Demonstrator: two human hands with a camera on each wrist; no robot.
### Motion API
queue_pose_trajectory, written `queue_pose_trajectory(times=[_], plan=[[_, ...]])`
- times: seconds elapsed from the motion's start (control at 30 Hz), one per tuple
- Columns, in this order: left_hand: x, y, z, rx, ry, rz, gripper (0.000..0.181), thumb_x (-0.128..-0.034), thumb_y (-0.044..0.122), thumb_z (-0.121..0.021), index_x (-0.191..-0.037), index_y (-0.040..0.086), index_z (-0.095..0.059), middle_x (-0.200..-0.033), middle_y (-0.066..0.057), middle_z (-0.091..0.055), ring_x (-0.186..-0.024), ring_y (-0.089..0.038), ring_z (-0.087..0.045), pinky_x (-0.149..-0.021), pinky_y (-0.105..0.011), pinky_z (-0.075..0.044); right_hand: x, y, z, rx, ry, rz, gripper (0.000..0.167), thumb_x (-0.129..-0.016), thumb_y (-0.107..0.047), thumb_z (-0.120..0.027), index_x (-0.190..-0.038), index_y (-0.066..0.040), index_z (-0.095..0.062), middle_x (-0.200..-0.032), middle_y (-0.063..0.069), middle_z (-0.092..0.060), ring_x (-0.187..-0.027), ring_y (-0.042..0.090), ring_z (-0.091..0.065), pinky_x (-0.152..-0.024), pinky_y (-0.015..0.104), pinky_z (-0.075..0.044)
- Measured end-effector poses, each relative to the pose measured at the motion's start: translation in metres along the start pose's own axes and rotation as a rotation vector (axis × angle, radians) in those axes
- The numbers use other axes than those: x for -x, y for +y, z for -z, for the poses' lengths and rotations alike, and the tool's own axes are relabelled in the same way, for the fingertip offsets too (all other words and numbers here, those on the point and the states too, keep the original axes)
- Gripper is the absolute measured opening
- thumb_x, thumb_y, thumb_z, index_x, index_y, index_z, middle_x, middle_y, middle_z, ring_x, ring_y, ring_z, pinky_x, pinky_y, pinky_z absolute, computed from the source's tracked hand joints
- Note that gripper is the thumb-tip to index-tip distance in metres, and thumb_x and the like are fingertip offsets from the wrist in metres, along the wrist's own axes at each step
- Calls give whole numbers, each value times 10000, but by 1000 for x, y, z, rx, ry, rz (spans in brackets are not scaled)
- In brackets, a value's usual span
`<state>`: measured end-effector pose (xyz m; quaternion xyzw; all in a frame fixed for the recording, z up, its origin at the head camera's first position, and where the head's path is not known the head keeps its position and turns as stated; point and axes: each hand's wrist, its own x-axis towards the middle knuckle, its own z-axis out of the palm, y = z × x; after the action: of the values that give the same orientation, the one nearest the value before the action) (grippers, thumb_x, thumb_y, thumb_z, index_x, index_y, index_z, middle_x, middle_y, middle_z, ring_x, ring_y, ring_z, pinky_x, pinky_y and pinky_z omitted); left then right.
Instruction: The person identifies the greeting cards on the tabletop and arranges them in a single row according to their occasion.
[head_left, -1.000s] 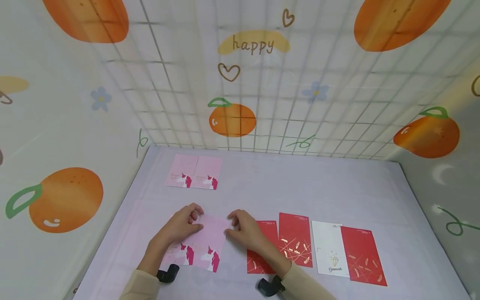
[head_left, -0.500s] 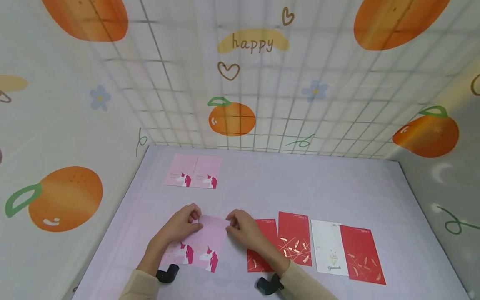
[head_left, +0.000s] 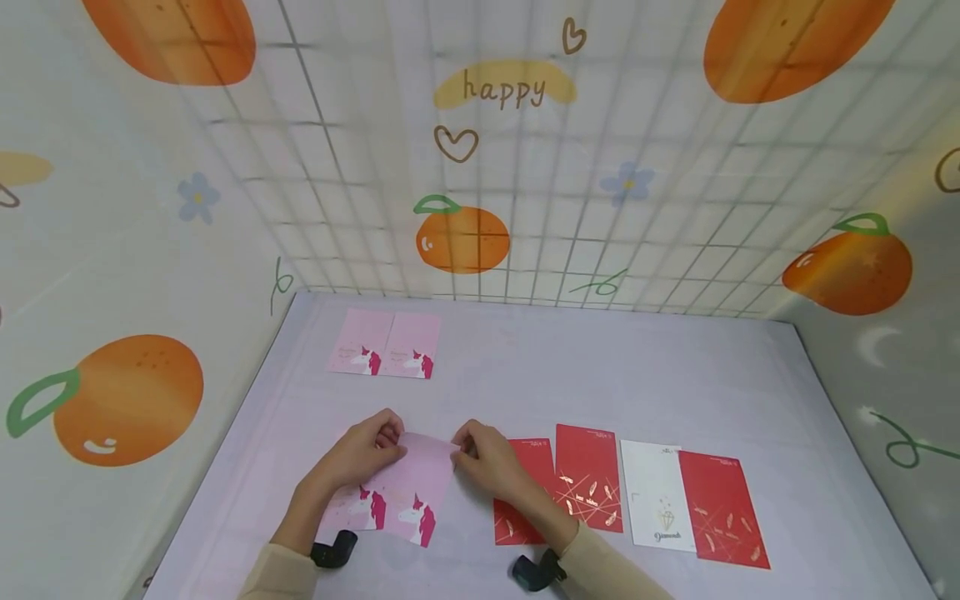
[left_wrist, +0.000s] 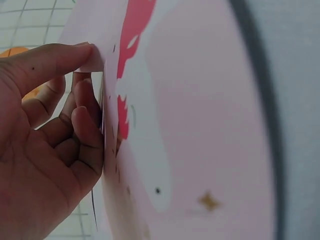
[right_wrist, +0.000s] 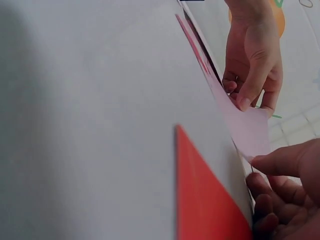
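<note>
In the lower middle of the head view, two bare hands hold a pink card (head_left: 416, 479) by its top edge. The left hand (head_left: 369, 450) pinches the card's upper left corner between thumb and bent fingers, and the right hand (head_left: 487, 461) pinches its upper right corner the same way. The card's far end bends up toward the fingertips, its unicorn print facing the bottom of the frame; whether its near end touches the table (head_left: 615, 375) is hard to tell. Just beside it, another pink card (head_left: 365, 510) lies partly under the left hand and wrist. At the upper left of the table, a matching pair of pink cards (head_left: 386, 346) lies side by side. At the lower right is a row: a red card (head_left: 538, 462) partly covered by the right forearm, a second red card (head_left: 588, 471), a white card (head_left: 658, 492) with a diamond print, and a third red card (head_left: 723, 508) touching the white one's right edge. Black wrist cameras (head_left: 335, 550) sit by the beige sleeves (head_left: 283, 573) along the bottom.
</note>
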<state>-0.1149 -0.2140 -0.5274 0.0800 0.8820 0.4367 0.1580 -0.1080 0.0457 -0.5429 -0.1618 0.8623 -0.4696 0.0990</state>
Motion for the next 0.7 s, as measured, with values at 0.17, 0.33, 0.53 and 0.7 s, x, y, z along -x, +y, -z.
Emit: queue_pose_trajectory(times=[0.17, 0.33, 0.53, 0.7], plan=[[-1, 0, 1, 16, -10, -4, 200, -914, 119, -729, -1039, 181, -586, -889, -5, -597, -819, -200, -581, -719, -295, -534, 0, 0, 1, -29, -8, -34, 217, -891, -193, -750, -1057, -158, -614, -887, -97, -608, -750, 89, -581, -646, 235, -526], [-1, 2, 1, 28, -8, 4, 220, -913, 126, -734, -1076, 167, -592, -907, -12, -591, -824, -201, -583, -722, -283, -537, -1, 3, 2, -69, -20, -64, 193, -911, -205, -732, -1055, -188, -604, -906, -112, -624, -800, 84, -607, -694, 239, -537], [-1, 6, 2, 26, 4, 20, 244, -914, 139, -737, -1121, 149, -608, -927, -4, -598, -843, -188, -584, -750, -279, -530, -2, 6, 6, -119, -8, -52, 188, -925, -211, -716, -1076, -176, -608, -868, -103, -613, -802, 104, -596, -677, 248, -525], [-3, 9, 1, 34, 22, 15, 257, -912, 152, -745, -1135, 151, -617, -932, 3, -604, -859, -181, -586, -788, -276, -529, -2, 10, 10, -182, -5, -37, 193, -939, -212, -700, -1106, -175, -614, -850, -72, -612, -770, 130, -583, -642, 254, -514]])
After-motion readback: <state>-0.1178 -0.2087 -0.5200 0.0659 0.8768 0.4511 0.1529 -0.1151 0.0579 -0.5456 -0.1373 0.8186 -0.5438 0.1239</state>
